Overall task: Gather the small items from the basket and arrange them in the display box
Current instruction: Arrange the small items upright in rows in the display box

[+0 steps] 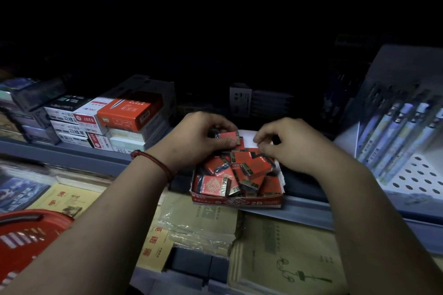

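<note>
Firmly grips, with the left hand (201,136), one red 2B eraser (229,137) between thumb and curled fingers. Holds it nearly level just above the far left corner of the display box (239,201), gold end toward the right. Shows a red cord bracelet (153,160) at that wrist.

Curls the right hand (287,143) over the far right corner of the same box, fingertips against the white back flap (249,137) and the top of the pile. Cannot tell whether anything is pinched there. Leaves a small gap between the two hands, with the held eraser's end in it.

Directly below both grips, heaps a loose pile (242,170) of the same red packs inside the box, tilted every way and rising above the low red front wall. Sets the box at the front edge of the grey shelf (96,155), front wall slightly past the lip.

Further out, stacks staple boxes (129,112) along the shelf's left part, just beside the left hand. Stands packaged pens (395,132) on a perforated rack toward the right end. Places the red basket (28,235) well apart at the lower left corner, over wrapped booklets (287,258) on the level below.
</note>
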Motion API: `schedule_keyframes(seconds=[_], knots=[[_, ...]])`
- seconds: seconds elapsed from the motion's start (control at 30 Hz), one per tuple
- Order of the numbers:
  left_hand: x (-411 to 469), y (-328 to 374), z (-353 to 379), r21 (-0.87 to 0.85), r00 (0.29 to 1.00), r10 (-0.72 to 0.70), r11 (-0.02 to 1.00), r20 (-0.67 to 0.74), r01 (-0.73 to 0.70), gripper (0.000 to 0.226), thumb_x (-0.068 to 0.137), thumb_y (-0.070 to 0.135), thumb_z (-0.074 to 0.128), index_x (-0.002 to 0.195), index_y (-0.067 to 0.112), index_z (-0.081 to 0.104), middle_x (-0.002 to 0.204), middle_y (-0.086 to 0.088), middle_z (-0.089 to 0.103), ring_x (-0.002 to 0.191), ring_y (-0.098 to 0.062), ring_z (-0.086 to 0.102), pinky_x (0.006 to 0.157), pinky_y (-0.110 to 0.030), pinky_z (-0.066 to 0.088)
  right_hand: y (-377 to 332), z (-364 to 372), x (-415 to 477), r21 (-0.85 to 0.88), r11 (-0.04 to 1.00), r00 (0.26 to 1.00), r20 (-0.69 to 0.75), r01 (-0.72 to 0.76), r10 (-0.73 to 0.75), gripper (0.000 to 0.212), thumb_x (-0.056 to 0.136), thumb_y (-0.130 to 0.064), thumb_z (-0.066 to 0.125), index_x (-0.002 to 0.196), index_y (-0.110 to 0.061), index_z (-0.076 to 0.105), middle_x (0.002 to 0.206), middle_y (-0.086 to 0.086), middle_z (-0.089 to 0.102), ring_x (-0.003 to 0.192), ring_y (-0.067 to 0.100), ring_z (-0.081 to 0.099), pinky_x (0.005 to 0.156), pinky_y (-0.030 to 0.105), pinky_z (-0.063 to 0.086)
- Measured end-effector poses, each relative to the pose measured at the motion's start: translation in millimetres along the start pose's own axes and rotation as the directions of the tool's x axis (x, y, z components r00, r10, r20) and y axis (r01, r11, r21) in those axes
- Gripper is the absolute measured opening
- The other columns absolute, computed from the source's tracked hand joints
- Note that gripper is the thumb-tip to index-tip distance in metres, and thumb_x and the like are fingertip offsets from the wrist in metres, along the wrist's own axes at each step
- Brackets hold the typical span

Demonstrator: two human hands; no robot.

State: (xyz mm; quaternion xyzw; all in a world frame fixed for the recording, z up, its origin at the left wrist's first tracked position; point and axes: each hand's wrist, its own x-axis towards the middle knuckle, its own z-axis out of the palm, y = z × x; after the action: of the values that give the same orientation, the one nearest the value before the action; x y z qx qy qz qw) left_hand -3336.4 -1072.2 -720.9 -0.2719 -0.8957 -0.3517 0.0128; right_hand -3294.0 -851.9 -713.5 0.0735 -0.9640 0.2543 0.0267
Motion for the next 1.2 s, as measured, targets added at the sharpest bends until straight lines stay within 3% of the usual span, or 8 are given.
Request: schedule_keyframes(seconds=[0.17, 0.27, 0.4, 0.57, 0.73, 0.83, 1.07, 1.2], knots=[[-5, -6, -1, -0.008, 1.000, -0.010, 1.000, -0.004, 0.010, 0.025, 0.088, 0.036, 0.075, 0.113, 0.033, 0.071, 0.108, 0.011, 0.070, 0.098, -0.002, 0.066, 0.084, -0.034, 0.060, -2, 2, 3, 0.099, 0.993, 0.998, 0.000, -0.060, 0.060, 0.021, 0.091, -0.009, 0.067, 0.101, -0.026, 0.075, 0.090, -0.009, 0.072, 0.084, 0.006, 0.068, 0.074, 0.021, 0.054], [-8, -7, 0, -0.019, 1.000, 0.007, 1.000, -0.018, -0.008, 0.026, 0.089, 0.038, 0.073, 0.113, 0.032, 0.070, 0.109, 0.011, 0.070, 0.099, -0.003, 0.066, 0.085, -0.038, 0.060, -1, 4, 3, 0.161, 0.985, 0.998, 0.011, -0.058, 0.057, 0.021, 0.088, -0.008, 0.072, 0.101, -0.024, 0.075, 0.093, -0.008, 0.071, 0.083, 0.001, 0.064, 0.066, 0.013, 0.044], [-10, -7, 2, 0.017, 0.998, 0.023, 1.000, -0.056, -0.022, 0.026, 0.090, 0.038, 0.072, 0.115, 0.031, 0.070, 0.110, 0.011, 0.068, 0.100, -0.005, 0.064, 0.087, -0.038, 0.057, -2, 6, 3, 0.234, 0.972, 0.999, 0.010, -0.038, 0.036, 0.019, 0.090, -0.011, 0.070, 0.101, -0.026, 0.075, 0.096, -0.009, 0.069, 0.085, 0.001, 0.064, 0.072, 0.017, 0.049], [-11, -9, 2, 0.023, 0.998, 0.024, 0.999, -0.064, -0.023, 0.028, 0.090, 0.040, 0.071, 0.117, 0.033, 0.070, 0.112, 0.012, 0.067, 0.102, -0.004, 0.063, 0.089, -0.037, 0.056, -7, 3, 0, 0.372, 0.928, 0.986, -0.148, -0.020, 0.081, 0.019, 0.086, -0.015, 0.070, 0.098, -0.030, 0.071, 0.083, -0.007, 0.066, 0.073, 0.010, 0.060, 0.067, 0.025, 0.048], [-11, -10, 3, 0.029, 0.997, 0.032, 0.999, -0.071, -0.030, 0.028, 0.091, 0.039, 0.071, 0.118, 0.033, 0.070, 0.114, 0.010, 0.066, 0.103, -0.004, 0.063, 0.090, -0.036, 0.056, -5, -6, -1, 0.445, 0.895, 0.974, -0.204, 0.001, 0.100, 0.035, 0.083, 0.000, 0.072, 0.107, -0.025, 0.069, 0.095, -0.001, 0.072, 0.085, 0.013, 0.068, 0.073, 0.026, 0.056], [-11, -11, 3, 0.043, 0.997, 0.034, 0.999, -0.068, -0.032, 0.029, 0.091, 0.040, 0.070, 0.120, 0.033, 0.069, 0.116, 0.009, 0.066, 0.105, -0.005, 0.062, 0.091, -0.036, 0.056, -4, -3, 0, 0.440, 0.897, 0.988, -0.118, -0.042, 0.104, 0.038, 0.081, 0.003, 0.075, 0.111, -0.019, 0.066, 0.096, 0.001, 0.071, 0.079, 0.006, 0.065, 0.067, 0.014, 0.052], [-12, -12, 3, 0.061, 0.995, 0.046, 0.997, -0.085, -0.041, 0.027, 0.092, 0.038, 0.071, 0.119, 0.033, 0.070, 0.115, 0.010, 0.066, 0.105, -0.004, 0.062, 0.092, -0.033, 0.054, -6, -5, -1, 0.365, 0.931, 0.986, -0.163, 0.026, 0.036, 0.025, 0.083, 0.001, 0.074, 0.086, -0.023, 0.067, 0.086, -0.002, 0.073, 0.083, 0.011, 0.069, 0.077, 0.021, 0.056], [-12, -10, 3, 0.069, 0.995, 0.038, 0.997, -0.088, -0.032, 0.028, 0.092, 0.038, 0.070, 0.120, 0.032, 0.070, 0.117, 0.009, 0.066, 0.105, -0.003, 0.061, 0.089, -0.025, 0.053, -10, 8, 3, 0.371, 0.928, 0.981, -0.188, 0.020, 0.054, 0.021, 0.082, -0.003, 0.078, 0.087, -0.023, 0.070, 0.084, -0.004, 0.074, 0.082, 0.010, 0.071, 0.080, 0.030, 0.060]])
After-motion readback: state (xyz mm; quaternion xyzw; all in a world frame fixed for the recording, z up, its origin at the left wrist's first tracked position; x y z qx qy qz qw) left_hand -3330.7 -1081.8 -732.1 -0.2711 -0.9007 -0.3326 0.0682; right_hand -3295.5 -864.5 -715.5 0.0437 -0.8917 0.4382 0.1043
